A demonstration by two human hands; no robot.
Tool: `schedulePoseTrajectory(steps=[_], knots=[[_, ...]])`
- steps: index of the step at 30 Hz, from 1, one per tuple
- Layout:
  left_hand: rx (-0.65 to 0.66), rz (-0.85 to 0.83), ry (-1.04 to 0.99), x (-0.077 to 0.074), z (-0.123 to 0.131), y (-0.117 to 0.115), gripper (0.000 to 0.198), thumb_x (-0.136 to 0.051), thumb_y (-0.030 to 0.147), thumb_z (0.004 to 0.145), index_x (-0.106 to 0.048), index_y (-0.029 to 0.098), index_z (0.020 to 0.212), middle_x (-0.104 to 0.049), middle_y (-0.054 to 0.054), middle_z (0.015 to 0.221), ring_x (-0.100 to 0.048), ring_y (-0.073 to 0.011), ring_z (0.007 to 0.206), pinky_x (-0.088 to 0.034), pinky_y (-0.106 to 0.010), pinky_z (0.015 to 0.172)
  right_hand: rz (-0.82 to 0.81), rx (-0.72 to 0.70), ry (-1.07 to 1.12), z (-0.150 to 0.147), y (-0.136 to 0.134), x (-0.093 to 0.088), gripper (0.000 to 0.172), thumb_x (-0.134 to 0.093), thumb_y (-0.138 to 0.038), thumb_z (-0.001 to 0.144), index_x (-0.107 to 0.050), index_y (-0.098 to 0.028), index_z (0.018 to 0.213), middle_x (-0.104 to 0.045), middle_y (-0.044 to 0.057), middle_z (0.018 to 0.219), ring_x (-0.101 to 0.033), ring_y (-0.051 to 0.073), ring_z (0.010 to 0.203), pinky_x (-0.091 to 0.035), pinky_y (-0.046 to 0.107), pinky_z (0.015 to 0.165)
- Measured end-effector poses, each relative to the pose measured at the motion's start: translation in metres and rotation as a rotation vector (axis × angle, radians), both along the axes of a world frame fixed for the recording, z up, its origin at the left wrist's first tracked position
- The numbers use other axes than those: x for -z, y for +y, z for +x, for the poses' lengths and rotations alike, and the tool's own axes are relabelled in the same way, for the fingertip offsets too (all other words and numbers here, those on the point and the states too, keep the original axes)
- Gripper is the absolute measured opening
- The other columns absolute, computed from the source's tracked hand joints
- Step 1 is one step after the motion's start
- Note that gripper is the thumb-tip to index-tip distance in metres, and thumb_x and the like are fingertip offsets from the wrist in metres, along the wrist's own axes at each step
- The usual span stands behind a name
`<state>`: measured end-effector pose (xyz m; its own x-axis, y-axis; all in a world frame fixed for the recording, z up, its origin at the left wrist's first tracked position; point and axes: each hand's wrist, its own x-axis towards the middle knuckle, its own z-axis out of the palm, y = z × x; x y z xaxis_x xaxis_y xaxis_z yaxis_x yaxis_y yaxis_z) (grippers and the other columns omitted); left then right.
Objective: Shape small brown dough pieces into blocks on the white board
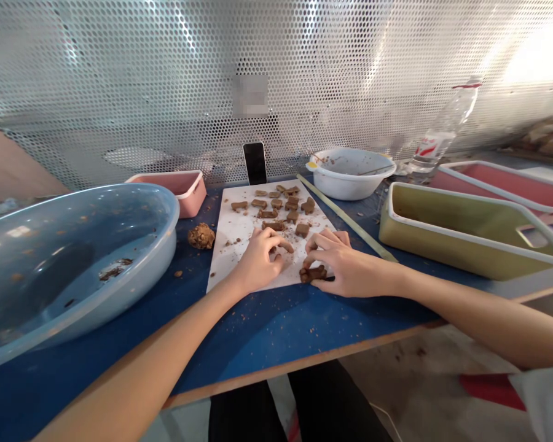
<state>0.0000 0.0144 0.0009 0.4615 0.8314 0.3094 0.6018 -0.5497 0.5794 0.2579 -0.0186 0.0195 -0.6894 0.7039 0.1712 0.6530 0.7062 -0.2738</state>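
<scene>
A white board (239,236) lies on the blue table (267,331), carrying several small brown clay shapes (276,205). My left hand (260,261) rests on the board with its fingers curled and pinched together over a bit of clay. My right hand (343,261) is closed too, its fingertips pressing a brown clay piece (313,274) at the board's near edge. The two hands almost touch. A loose lump of brown clay (201,236) sits on the table left of the board.
A big blue plastic basin (69,264) fills the left. A pink tray (175,187), a phone (255,162) standing upright, a white bowl (350,172), a long stick (345,218), a yellow-green tray (465,230), a red tray (507,184) and a water bottle (442,132) ring the board. A perforated metal screen stands behind.
</scene>
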Motion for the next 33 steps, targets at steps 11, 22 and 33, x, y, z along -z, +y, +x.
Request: schedulePoseTrajectory(steps=[11,22,33], knots=[[0.005,-0.002,-0.001,0.0009,0.0002,0.0012,0.034,-0.065,-0.002,0.085,-0.081,0.024,0.1,-0.068,-0.007,0.111,-0.06,-0.0299,0.113,-0.054,-0.049,0.104,0.006,0.033,-0.035,0.0052,0.0007,-0.0056,0.02,-0.086,-0.041,0.095,-0.076,-0.024,0.1,-0.064,0.012,0.128,-0.057,0.036,0.129,-0.042,0.063,0.114],[0.009,-0.01,-0.007,0.0012,-0.0003,0.0005,0.034,-0.064,0.0,0.084,-0.081,0.024,0.101,-0.069,-0.007,0.114,-0.059,-0.0309,0.117,-0.053,-0.052,0.11,0.089,-0.009,-0.035,0.0028,0.0017,0.0007,0.02,-0.083,-0.038,0.092,-0.073,-0.022,0.095,-0.064,0.01,0.118,-0.059,0.033,0.118,-0.042,0.056,0.107],[0.015,0.002,-0.01,0.001,0.0003,0.0001,0.029,-0.066,0.004,0.086,-0.081,0.024,0.1,-0.068,-0.007,0.111,-0.058,-0.0301,0.112,-0.053,-0.051,0.105,0.071,0.001,-0.02,-0.0004,-0.0009,-0.0038,0.019,-0.082,-0.035,0.088,-0.07,-0.021,0.093,-0.065,0.01,0.116,-0.06,0.031,0.115,-0.039,0.053,0.105]])
